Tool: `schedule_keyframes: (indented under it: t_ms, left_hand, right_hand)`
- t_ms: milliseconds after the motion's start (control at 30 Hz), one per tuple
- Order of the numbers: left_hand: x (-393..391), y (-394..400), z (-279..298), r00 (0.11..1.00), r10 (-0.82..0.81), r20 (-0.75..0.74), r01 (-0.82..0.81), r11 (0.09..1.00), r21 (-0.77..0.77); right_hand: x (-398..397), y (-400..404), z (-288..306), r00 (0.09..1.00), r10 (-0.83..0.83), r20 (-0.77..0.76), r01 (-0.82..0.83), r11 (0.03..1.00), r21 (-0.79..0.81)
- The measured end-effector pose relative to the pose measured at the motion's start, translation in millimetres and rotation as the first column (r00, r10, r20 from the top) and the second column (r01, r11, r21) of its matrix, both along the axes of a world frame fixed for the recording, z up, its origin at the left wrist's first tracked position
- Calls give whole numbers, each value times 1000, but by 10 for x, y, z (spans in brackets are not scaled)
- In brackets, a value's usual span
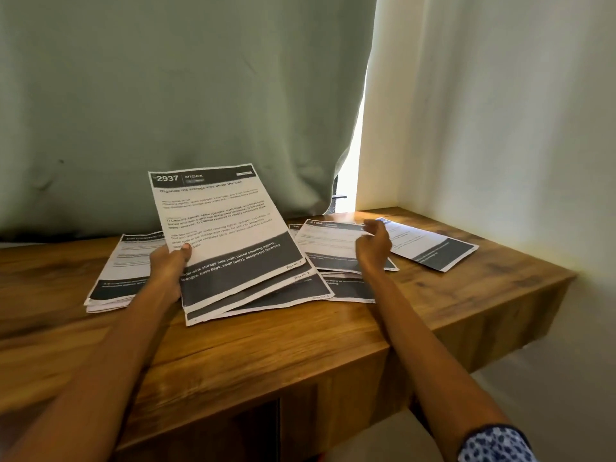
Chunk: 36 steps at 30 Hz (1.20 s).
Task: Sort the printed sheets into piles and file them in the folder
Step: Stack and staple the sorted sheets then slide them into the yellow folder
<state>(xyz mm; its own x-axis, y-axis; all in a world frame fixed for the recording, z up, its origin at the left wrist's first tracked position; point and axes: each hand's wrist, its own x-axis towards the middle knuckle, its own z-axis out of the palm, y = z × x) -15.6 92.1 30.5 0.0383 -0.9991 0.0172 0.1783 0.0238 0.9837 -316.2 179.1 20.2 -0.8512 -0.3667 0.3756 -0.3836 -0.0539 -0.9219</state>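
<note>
My left hand (169, 269) grips a fanned stack of printed sheets (230, 235) by its left edge and holds it tilted up above the table; the top page reads "2937 KITCHEN". My right hand (374, 243) rests on a pile of sheets (328, 243) right of centre, fingers curled at the top sheet's right edge; whether they pinch it I cannot tell. A thicker pile (123, 271) lies at the left, partly hidden by my left hand. One single sheet (433, 248) lies apart at the far right. No folder is in view.
The sheets lie on a wooden table (300, 345) whose right edge and front edge are close by. A green curtain (166, 95) hangs behind it and a white curtain (500, 111) to the right, with a bright gap between them.
</note>
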Motion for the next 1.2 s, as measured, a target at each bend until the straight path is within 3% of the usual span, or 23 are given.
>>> schedule_keyframes:
  t_ms: [100, 300, 567, 733, 867, 967, 1067, 1133, 1200]
  left_hand:
    - [-82, 48, -26, 997, -4, 76, 6, 1000, -31]
    - [-246, 153, -75, 986, 2, 164, 11, 997, -78]
    - [-612, 162, -89, 955, -53, 293, 85, 991, -100]
    - [-809, 97, -131, 903, -68, 425, 90, 995, -33]
    - [-870, 44, -191, 873, -103, 477, 108, 994, 18]
    - [-887, 38, -139, 887, -147, 437, 134, 989, 59]
    - [-874, 88, -28, 929, -190, 316, 182, 982, 57]
    - [-871, 133, 42, 951, -224, 212, 228, 974, 5]
    - [-851, 172, 109, 964, -256, 74, 260, 964, -53]
  right_hand:
    - [-367, 216, -109, 992, -59, 110, 62, 998, -23]
    - [-739, 418, -204, 959, -208, 193, 203, 978, 48]
    - [-711, 416, -230, 989, -124, 77, 111, 983, 149]
    - [-670, 402, -286, 987, -10, -162, 66, 937, 342]
    - [-647, 353, -275, 964, 85, -250, 34, 900, 434]
    - [-680, 262, -300, 946, 234, -226, -90, 856, 508]
    - [-693, 166, -260, 949, 264, -171, -158, 871, 466]
    - [-718, 149, -198, 968, 208, -140, -144, 919, 367]
    - [-762, 145, -162, 981, 196, -2, -192, 963, 191]
